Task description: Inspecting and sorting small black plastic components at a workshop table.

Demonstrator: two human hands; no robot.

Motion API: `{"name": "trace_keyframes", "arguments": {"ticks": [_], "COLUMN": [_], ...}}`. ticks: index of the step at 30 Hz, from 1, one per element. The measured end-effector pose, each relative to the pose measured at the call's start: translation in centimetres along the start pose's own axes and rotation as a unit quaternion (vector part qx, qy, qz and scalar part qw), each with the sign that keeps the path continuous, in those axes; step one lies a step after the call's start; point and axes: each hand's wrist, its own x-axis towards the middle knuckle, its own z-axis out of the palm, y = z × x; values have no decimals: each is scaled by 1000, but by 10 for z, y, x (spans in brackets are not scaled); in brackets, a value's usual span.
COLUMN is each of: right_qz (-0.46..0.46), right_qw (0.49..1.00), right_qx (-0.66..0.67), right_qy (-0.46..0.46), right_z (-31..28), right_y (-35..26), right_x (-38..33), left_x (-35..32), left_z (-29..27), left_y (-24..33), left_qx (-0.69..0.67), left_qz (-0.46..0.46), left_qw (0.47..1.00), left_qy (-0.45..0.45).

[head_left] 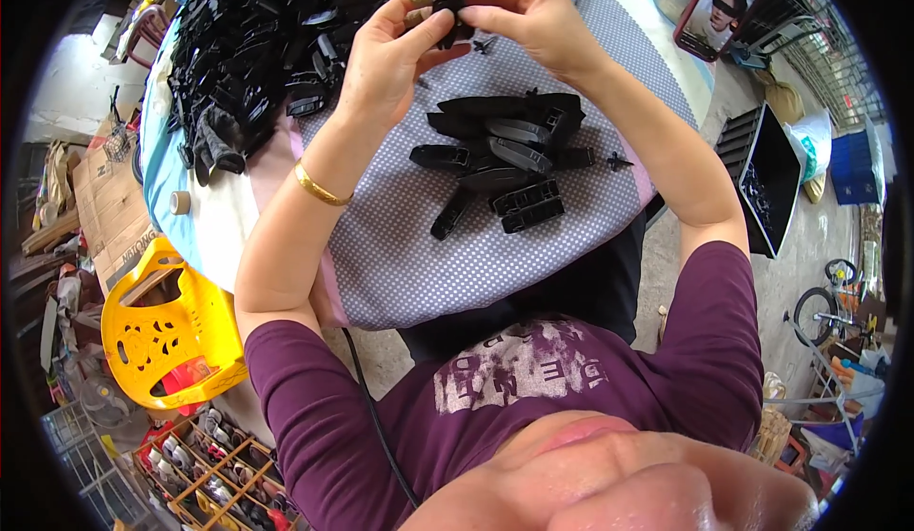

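Both hands meet at the far side of the table around a small black plastic part [447, 5]. My left hand [392, 47] pinches it from the left between thumb and fingers. My right hand [538, 24] grips it from the right, thumb pressed against it. Tan wraps cover some fingertips, and the fingers hide much of the part's shape. Nearer to me, a small group of black plastic pieces [519, 145] lies on the dotted grey cloth [381, 245]. A small loose black piece [619, 161] rests to the right of that group.
A large heap of black plastic parts [257, 45] covers the far left of the table. A tape roll [180, 202] sits by the left edge. On the left stands a yellow plastic chair [171, 331]. To the right are a propped phone [719, 7] and a black crate [762, 183].
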Motion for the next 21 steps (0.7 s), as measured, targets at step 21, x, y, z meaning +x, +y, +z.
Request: {"name": "trace_keyframes", "arguments": {"ticks": [21], "right_qz": [-83], "right_qw": [973], "right_qx": [-215], "right_qy": [10], "right_z": [4], "right_y": [-25], "right_x": [-8], "left_x": [2], "left_z": [-6], "left_y": [0], "left_qx": [63], "left_qz": [34], "left_qw": [996], "left_qy": [50]}}
